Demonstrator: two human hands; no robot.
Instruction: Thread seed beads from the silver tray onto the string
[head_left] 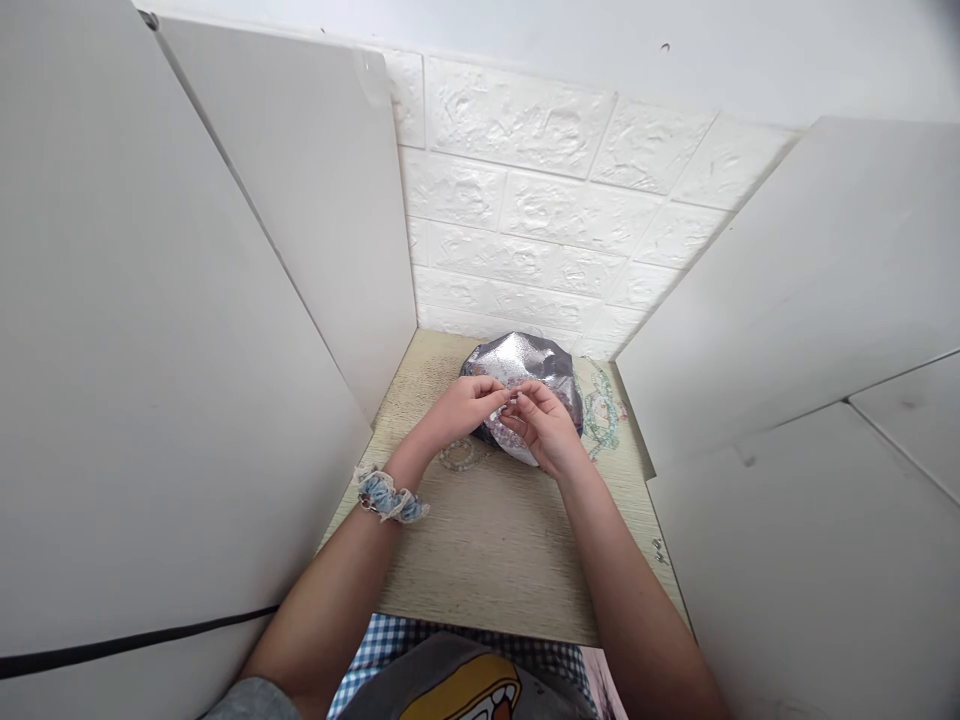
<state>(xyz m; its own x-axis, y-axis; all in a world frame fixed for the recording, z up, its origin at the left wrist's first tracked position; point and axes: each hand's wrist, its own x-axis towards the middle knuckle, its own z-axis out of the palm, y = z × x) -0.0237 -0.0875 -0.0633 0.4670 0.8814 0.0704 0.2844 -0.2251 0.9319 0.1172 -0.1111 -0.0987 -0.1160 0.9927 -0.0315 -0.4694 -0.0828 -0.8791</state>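
My left hand (474,406) and my right hand (546,428) meet fingertip to fingertip above a shiny silver bag (525,352). Both are closed in a pinch. Whatever lies between the fingertips is too small to make out. Below the fingers, many small pinkish and clear beads (496,432) show in the bag, partly covered by my hands. A ring of pale beads (459,456) lies on the table just left of the bag. Strings of greenish beads (600,412) lie to the right of it.
The small wooden table (487,560) stands between white panels (300,180) on the left and right. A white brick-pattern wall (525,210) closes off the back. Small metallic bits (659,551) lie near the right edge. A blue scrunchie (390,497) circles my left wrist.
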